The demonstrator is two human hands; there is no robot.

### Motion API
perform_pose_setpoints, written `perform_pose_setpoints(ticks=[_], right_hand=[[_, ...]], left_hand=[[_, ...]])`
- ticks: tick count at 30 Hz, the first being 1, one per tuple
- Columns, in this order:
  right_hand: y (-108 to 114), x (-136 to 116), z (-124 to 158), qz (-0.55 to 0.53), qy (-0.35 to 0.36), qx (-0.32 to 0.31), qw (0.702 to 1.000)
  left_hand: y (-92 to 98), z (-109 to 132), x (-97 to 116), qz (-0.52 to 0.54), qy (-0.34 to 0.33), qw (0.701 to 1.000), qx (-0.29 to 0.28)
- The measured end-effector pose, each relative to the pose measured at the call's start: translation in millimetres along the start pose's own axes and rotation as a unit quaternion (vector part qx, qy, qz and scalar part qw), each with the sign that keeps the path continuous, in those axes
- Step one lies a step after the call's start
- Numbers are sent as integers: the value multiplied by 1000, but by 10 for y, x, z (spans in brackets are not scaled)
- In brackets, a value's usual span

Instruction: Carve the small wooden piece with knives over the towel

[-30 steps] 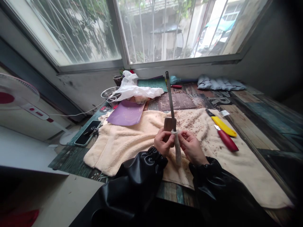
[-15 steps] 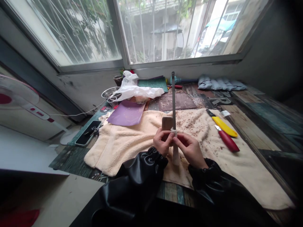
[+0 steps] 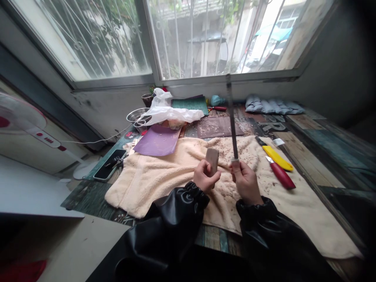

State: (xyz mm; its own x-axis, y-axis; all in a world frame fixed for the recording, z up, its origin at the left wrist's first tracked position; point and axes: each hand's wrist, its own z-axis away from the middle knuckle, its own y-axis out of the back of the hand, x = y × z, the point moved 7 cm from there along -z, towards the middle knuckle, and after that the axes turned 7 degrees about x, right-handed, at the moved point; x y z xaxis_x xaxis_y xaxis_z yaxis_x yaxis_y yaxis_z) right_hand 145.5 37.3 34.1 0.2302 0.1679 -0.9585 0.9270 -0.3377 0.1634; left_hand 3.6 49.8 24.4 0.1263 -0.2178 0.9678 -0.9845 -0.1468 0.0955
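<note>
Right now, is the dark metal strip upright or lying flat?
Upright, tilted slightly left in the view: the right hand grips the lower end of the metal strip, and its blurred tip overlaps the window frame.

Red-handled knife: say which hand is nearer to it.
Right. The right hand, holding a long tool, is left of the red-handled knife; the left hand, holding a brown block, is farther left.

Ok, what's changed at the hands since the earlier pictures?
The left hand let go of the handle of the metal strip, keeping the wooden block. The right hand now grips that handle alone, having moved the strip rightward, away from the block. The red-handled knife and yellow-handled tool stayed put.
</note>
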Motion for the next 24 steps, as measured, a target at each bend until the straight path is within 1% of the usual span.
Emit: perform_pose_setpoints(ticks=[3,4,6,8,9,11,13,14,17,19,20,22,24], right_hand=[[77,-88,-11,160,45,-8,986],[106,-121,-10,198,54,-11,979],[189,-177,-3,262,63,-5,963],[301,-195,17,314,53,12,948],[356,-186,37,331,43,17,942],[441,-138,97,348,23,11,937],[480,-70,187,347,8,-14,938],[486,-34,241,344,2,-29,938],[472,57,411,336,-15,-60,940],[436,92,509,333,-18,-72,940],[412,104,550,331,-18,-78,940],[363,128,611,324,-21,-86,942],[339,157,644,313,-31,-80,946]], left_hand=[[-20,-14,-56,4,9,999,-33],[-46,-19,-90,22,21,998,-56],[-134,-19,-174,70,61,988,-123],[-216,-10,-234,74,80,976,-191],[-242,-6,-256,72,87,970,-216],[-255,-10,-258,40,71,966,-245],[-231,-24,-221,-28,26,967,-252],[-202,-39,-195,-63,1,968,-242],[-92,-87,-105,-151,-68,969,-185],[-35,-106,-58,-200,-104,962,-153],[-25,-108,-46,-225,-118,956,-149],[-36,-97,-33,-258,-144,942,-161],[-61,-80,-30,-278,-163,930,-177]])
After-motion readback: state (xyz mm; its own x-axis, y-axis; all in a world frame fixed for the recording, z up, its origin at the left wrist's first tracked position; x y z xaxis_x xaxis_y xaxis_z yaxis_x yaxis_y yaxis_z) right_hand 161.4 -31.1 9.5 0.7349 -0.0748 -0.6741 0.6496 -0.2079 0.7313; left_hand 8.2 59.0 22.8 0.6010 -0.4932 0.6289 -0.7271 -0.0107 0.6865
